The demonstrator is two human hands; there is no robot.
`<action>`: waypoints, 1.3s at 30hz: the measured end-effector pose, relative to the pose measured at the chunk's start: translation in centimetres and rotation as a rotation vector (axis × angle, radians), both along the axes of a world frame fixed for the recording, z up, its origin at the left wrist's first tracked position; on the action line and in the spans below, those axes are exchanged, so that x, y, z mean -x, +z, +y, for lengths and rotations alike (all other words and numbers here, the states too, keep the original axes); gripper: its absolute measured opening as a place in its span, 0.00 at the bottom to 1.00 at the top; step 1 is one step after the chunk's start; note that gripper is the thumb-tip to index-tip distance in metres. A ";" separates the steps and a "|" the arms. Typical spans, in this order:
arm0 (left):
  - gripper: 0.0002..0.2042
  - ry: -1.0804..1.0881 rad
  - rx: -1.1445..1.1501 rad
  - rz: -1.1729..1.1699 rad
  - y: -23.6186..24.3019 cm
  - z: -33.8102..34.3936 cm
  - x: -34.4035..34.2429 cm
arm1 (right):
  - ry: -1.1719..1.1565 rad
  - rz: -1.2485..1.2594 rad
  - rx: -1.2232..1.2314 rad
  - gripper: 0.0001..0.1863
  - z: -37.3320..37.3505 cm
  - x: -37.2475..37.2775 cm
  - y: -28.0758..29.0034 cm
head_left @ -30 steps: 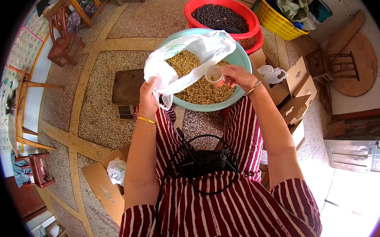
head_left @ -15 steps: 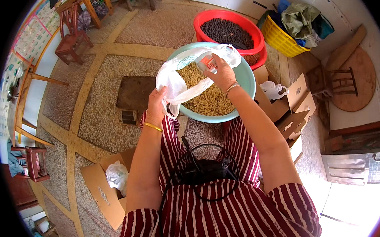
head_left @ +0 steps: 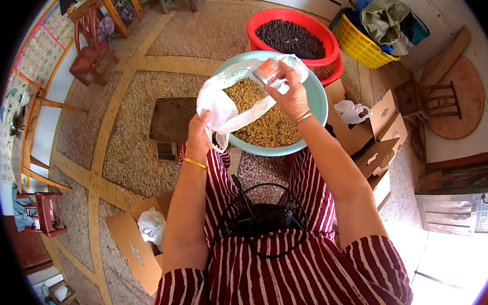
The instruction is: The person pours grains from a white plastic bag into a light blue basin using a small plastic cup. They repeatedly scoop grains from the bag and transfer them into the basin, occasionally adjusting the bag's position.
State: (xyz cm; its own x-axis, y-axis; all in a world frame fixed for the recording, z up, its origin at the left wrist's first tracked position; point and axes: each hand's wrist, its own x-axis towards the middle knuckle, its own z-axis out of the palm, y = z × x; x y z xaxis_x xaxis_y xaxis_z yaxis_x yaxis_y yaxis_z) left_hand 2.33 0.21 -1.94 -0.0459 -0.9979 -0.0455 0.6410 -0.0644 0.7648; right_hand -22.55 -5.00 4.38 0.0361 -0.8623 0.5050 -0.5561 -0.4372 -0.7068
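My left hand (head_left: 199, 137) is closed on the near left edge of a white plastic bag (head_left: 215, 102), whose mouth stands wide. The fingers of my right hand (head_left: 291, 97) are closed round a small clear container with an orange-red label (head_left: 268, 71), held tilted over the bag's far right side. Under both is a wide pale-blue basin (head_left: 318, 100). Yellowish-brown small pieces (head_left: 270, 130), like shelled nuts or grains, fill much of it; some show through the bag's mouth. Whether anything lies inside the bag I cannot tell.
Beyond the basin stand stacked red basins (head_left: 335, 48) with dark round nuts or fruits (head_left: 290, 38). A yellow basket (head_left: 362, 47) is farther right. Opened cardboard boxes (head_left: 384, 150) lie at my right, another box (head_left: 130, 247) at my left. A low dark stool (head_left: 171, 120) is left of the basin.
My right hand has turned and lifted the clear container slightly, so its orange-red label shows more. My left hand and the bag have shifted a little to the left.
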 end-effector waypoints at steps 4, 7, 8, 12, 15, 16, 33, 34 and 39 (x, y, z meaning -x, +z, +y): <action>0.21 0.020 0.012 0.016 0.4 0.0 0.2 | 0.107 -0.428 -0.380 0.32 1.6 3.3 -1.7; 0.23 -0.006 0.030 0.036 0.5 0.0 0.4 | 0.250 -0.384 -0.482 0.27 2.5 5.6 -3.4; 0.23 -0.002 0.024 0.039 0.8 0.0 0.7 | 0.223 -0.279 -0.542 0.27 2.6 5.7 -3.8; 0.23 0.007 0.010 0.052 1.4 0.1 0.8 | 0.192 0.280 -0.630 0.25 2.6 4.9 -4.1; 0.23 -0.001 -0.003 0.049 0.9 -0.2 0.6 | 0.178 0.594 -0.623 0.24 1.7 3.8 -4.3; 0.23 0.002 -0.009 0.045 0.8 -0.3 0.7 | 0.129 0.655 -0.606 0.24 1.4 3.5 -5.1; 0.23 0.012 -0.002 0.049 1.3 -0.2 1.1 | 0.196 0.450 -0.739 0.29 1.9 2.9 -6.5; 0.23 0.012 -0.001 0.052 0.9 -0.3 0.9 | 0.198 0.489 -0.725 0.29 1.9 2.6 -6.3; 0.21 -0.004 -0.002 -0.005 1.2 -0.2 0.9 | 0.211 0.492 -0.733 0.31 1.5 2.9 -7.1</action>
